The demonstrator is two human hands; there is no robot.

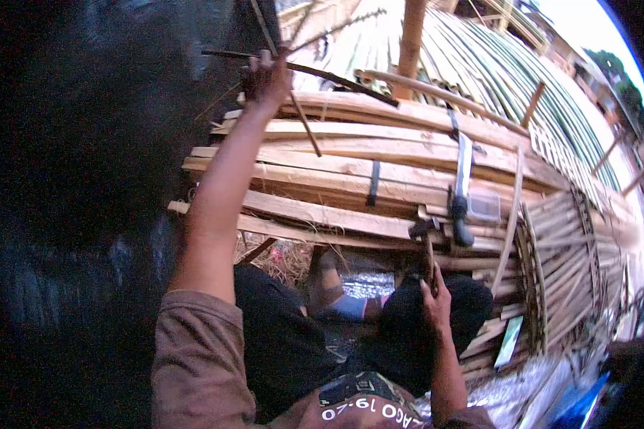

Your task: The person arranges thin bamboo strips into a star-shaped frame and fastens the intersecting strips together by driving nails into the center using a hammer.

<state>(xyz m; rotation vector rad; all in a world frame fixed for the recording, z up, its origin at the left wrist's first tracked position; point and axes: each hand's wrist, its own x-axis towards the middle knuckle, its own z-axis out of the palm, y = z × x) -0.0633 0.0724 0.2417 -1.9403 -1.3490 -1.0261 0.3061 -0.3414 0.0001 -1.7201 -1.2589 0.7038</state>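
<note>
My left hand (268, 84) is raised at the upper left, its fingers closed around a long dark strip (343, 84). Other thin sticks (306, 125) cross close to that hand; whether it grips them too is unclear. Low on the right, my right hand (436, 299) is wrapped round the wooden handle of a hammer (423, 229). The hammer's dark head points up, against the near edge of the wooden planks (322, 168). Just beyond it lies a tool with a flat silver blade (464, 164) and a black handle.
A transparent plastic box (485, 206) sits on the planks beside the bladed tool. Bundled bamboo sticks (562, 257) and a phone-like flat object (508, 342) are to the right. Long bamboo poles (508, 86) and an upright post (410, 43) stand beyond. Dark sheeting (86, 179) hangs left.
</note>
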